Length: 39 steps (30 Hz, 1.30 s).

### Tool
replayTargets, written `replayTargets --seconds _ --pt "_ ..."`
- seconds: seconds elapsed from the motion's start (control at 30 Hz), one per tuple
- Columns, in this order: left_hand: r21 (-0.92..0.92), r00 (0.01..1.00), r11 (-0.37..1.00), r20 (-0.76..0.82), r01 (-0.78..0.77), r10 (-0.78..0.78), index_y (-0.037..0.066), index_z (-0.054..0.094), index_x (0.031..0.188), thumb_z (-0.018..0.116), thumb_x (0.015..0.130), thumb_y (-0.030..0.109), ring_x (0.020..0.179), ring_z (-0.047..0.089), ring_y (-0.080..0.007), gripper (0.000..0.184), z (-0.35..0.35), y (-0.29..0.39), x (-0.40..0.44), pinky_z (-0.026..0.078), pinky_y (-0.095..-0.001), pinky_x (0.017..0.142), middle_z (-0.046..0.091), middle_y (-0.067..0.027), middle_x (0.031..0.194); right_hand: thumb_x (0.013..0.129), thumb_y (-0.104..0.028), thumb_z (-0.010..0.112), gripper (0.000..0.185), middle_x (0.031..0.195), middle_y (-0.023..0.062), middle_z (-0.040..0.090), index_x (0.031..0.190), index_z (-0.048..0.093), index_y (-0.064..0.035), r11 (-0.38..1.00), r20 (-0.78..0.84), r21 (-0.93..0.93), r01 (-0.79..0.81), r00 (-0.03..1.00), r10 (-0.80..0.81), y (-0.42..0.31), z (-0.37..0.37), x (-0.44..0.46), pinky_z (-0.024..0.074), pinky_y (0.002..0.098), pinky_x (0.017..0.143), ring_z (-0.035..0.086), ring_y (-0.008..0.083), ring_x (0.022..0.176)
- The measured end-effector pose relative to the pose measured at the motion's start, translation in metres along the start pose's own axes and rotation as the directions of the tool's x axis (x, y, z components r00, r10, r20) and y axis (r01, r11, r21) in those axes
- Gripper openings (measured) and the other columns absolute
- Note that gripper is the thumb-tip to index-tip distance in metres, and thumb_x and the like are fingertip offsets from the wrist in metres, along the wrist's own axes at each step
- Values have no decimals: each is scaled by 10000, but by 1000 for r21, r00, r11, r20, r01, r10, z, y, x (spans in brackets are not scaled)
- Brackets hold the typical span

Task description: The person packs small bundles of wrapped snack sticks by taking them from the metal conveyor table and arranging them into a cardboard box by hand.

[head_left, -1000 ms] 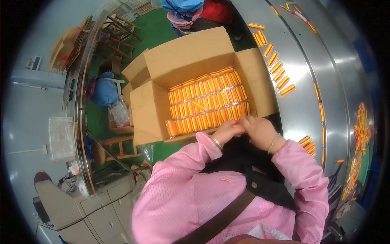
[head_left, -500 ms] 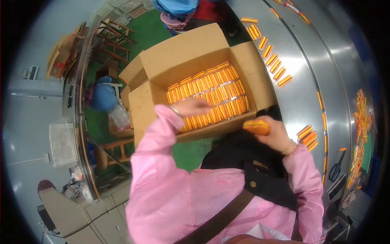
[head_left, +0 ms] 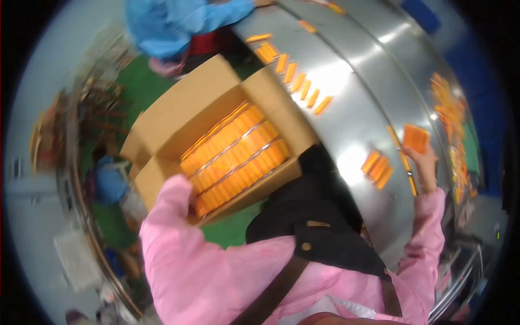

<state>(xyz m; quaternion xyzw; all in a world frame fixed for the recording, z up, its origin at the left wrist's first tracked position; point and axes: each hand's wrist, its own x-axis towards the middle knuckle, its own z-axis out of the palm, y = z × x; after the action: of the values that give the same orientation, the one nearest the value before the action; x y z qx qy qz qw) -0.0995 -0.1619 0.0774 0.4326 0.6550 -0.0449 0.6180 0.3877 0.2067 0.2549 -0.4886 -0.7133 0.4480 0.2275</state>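
An open cardboard box (head_left: 295,170) holds rows of orange-and-yellow wrapped packs (head_left: 233,157), standing close together. My left hand (head_left: 192,207) is at the box's near left corner, beside the end of the packs. Its fingers are mostly hidden by the sleeve and blur. Over the metal table on the right, my right hand (head_left: 425,162) grips a small stack of orange packs (head_left: 416,138), upright above its fingers. A group of loose orange packs (head_left: 377,169) lies on the table to the left of that hand.
The steel table (head_left: 346,135) runs along the right, with a line of packs (head_left: 298,81) near the box. A long heap of orange-and-yellow pieces (head_left: 452,119) lies farther right. A co-worker in blue sleeves (head_left: 179,24) is at the top. The floor is green.
My right hand has moved right from beside the box to over the table, with orange packs in its grip. My left hand has gone to the box's near left corner. The view has turned.
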Motion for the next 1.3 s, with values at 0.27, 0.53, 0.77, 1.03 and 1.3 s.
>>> replayTargets --seconds 0.27,0.53,0.77,1.03,1.3 --pt "89 973 975 134 -203 190 -38 611 1071 766 695 229 892 594 -186 487 -58 120 80 459 -338 784 652 -98 932 707 -199 749 384 848 70 667 1009 631 6 986 -84 -168 -17 996 3 75 -31 103 485 285 715 630 146 766" --pt "1 968 985 182 -174 171 -35 609 1075 766 693 221 898 593 -184 486 -50 87 81 458 -332 787 650 -96 941 674 -224 754 376 859 167 666 978 644 -31 853 13 -522 -14 1000 24 79 -15 94 489 369 751 636 327 806" --pt "-109 961 985 231 -132 154 -33 607 1079 765 692 215 904 592 -183 486 -23 51 68 458 -328 791 648 -94 948 709 -214 715 295 898 183 636 923 634 -27 753 -27 -658 -3 999 -19 65 -35 75 478 399 783 611 343 876" --pt "-208 961 977 254 -53 106 -31 605 1083 764 690 207 910 591 -182 486 -11 25 21 458 -323 795 646 -92 957 744 -205 681 287 922 187 625 956 596 -31 804 23 -591 57 998 -54 64 -11 87 469 399 809 595 353 908" --pt "-337 958 941 275 23 75 -29 603 1088 764 689 199 916 590 -180 487 -2 -2 -18 458 -317 799 644 -90 965 754 -212 682 283 944 177 605 963 596 -42 725 21 -665 179 975 -222 79 -28 85 461 405 833 575 357 929"
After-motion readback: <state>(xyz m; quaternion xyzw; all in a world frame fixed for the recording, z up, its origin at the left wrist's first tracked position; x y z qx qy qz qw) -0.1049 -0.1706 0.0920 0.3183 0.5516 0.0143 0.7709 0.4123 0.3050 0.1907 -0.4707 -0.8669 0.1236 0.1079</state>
